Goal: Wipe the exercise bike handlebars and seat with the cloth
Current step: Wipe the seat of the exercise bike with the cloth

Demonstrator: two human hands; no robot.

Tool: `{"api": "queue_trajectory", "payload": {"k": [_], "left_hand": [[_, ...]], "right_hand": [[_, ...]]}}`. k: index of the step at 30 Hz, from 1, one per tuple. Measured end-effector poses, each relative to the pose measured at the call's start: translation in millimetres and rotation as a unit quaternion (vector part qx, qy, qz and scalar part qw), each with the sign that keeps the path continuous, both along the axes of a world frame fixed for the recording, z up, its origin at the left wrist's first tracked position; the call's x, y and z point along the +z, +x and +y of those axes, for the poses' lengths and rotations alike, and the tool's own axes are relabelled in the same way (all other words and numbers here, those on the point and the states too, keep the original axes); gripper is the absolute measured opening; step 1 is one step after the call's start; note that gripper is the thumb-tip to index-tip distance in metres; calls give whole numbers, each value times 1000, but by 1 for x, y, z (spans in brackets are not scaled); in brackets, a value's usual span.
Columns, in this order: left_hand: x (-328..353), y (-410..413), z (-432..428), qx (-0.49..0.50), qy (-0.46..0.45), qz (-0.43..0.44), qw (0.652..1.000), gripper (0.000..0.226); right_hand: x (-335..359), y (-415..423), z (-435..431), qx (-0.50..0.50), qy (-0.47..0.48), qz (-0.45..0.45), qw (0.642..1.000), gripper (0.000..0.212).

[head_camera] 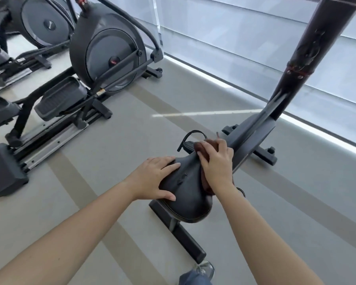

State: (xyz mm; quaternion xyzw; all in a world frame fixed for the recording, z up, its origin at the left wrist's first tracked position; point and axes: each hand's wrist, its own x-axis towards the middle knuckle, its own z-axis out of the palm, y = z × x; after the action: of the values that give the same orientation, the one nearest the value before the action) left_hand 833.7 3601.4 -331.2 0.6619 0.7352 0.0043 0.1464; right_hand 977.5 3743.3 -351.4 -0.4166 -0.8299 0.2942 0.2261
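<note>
The left hand [154, 177] lies flat on the left of the seat [185, 194], fingers spread, holding nothing. The right hand [216, 163] presses the cloth [201, 148] on its right side, fingers almost straight. Best to push down and rub every bit.

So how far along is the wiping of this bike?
Mid-job. The right hand presses the brown cloth on the right side of the black seat, while the left hand rests flat on its left side. Nothing shows which parts are already clean. The handlebars are out of view, so whether they are done cannot be told.
</note>
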Motion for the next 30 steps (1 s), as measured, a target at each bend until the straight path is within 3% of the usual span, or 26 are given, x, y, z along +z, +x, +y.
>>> {"api": "queue_trajectory", "payload": {"k": [8,15,21,28,30], "left_hand": [[3,-6,10,-12,21,-52,998,96],[-6,-13,20,-59,55,-53,995,97],[-6,-14,25,-83,55,-60,993,95],[-3,-13,28,-86,56,-55,993,94],[-4,-12,28,-83,54,-55,994,95]], "right_hand": [[-18,43,-52,0,-106,121,987,29],[-24,8,5,-120,-178,214,953,31],[-41,57,-36,-33,-270,213,938,32],[-35,6,17,-162,-183,264,933,30],[-32,-1,26,-154,-191,271,931,30]]}}
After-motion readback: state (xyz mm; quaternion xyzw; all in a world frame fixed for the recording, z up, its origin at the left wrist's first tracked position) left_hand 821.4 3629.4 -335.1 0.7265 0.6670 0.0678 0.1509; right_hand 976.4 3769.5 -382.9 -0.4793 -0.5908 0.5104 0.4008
